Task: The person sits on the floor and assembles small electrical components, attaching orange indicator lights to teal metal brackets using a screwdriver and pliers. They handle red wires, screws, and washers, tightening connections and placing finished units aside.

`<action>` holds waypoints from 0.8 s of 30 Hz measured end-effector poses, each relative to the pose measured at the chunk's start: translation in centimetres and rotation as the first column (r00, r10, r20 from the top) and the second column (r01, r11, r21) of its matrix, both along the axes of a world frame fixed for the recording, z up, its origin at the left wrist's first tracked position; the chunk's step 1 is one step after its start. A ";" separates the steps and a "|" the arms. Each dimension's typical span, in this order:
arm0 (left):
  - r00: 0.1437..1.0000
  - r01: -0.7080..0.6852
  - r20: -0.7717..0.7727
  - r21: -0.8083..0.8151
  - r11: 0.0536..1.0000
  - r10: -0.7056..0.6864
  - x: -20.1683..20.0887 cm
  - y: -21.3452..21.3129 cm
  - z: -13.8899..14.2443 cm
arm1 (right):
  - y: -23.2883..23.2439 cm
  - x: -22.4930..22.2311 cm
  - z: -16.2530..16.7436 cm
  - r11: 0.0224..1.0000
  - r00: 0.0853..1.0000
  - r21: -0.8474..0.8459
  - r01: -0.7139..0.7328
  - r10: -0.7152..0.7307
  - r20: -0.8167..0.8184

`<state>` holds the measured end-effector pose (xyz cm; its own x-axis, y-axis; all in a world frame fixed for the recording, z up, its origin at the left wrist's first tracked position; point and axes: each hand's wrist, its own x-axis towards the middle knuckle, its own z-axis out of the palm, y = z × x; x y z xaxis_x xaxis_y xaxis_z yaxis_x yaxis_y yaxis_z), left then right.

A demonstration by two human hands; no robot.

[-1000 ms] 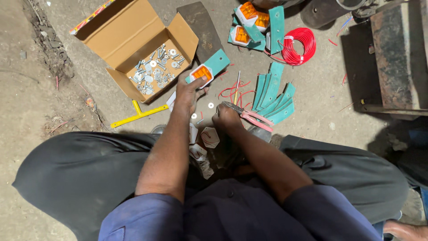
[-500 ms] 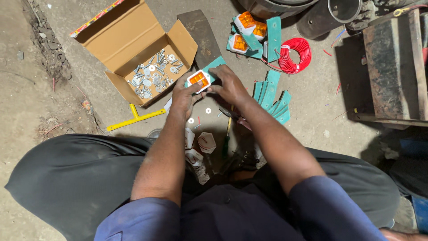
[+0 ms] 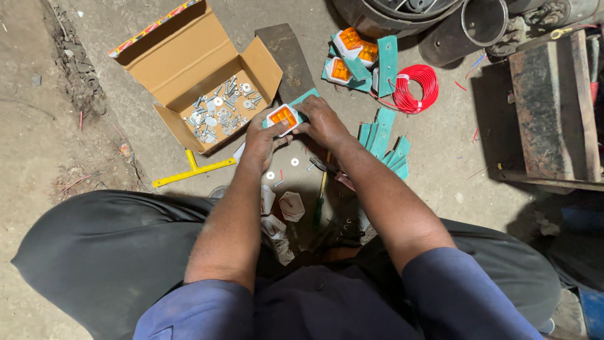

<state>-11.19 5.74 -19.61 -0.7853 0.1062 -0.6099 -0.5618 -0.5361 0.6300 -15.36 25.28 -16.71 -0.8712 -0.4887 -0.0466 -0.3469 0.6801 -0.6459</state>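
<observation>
Both my hands are on one orange lamp unit (image 3: 282, 117) with its teal bracket (image 3: 306, 97), held just above the floor (image 3: 157, 157). Left hand (image 3: 263, 135) grips it from below, fingers clenched on it; right hand (image 3: 322, 119) clamps the bracket side. Open cardboard box (image 3: 189, 63) of bolts sits just left. Red wire coil (image 3: 415, 88) and spare teal brackets (image 3: 384, 135) lie to the right.

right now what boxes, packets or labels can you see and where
Open cardboard box: on the floor left of the hands, brown, coloured stripe along one flap edge, loose bolts and washers inside.
Small packets: on the floor between the forearms, white with red marks, crumpled.
No signs or screens in view.
</observation>
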 end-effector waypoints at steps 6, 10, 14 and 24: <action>1.000 0.004 -0.003 -0.057 0.998 -0.004 -0.2 0.2 -0.4 | 0.6 -0.3 -1.0 0.997 0.997 -0.059 0.045 -0.042 0.058; 1.000 -0.004 -0.014 -0.107 0.994 0.003 -0.5 0.4 -0.5 | 1.5 -0.5 -1.7 0.953 0.965 -0.202 0.228 -0.194 0.176; 0.996 -0.033 -0.082 -0.103 0.994 0.024 -0.7 0.4 -0.3 | 1.5 -0.4 -1.4 0.908 0.896 -0.201 0.367 -0.287 0.340; 0.999 -0.007 -0.041 -0.118 0.993 0.002 -1.0 0.3 0.0 | -0.4 -1.9 -0.3 0.916 0.893 -0.209 0.342 -0.248 0.376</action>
<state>-12.20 6.00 -19.62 -0.8101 0.0320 -0.5854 -0.5322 -0.4592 0.7113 -17.23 24.90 -17.03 -0.9314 -0.2467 -0.2677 0.1120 0.5057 -0.8554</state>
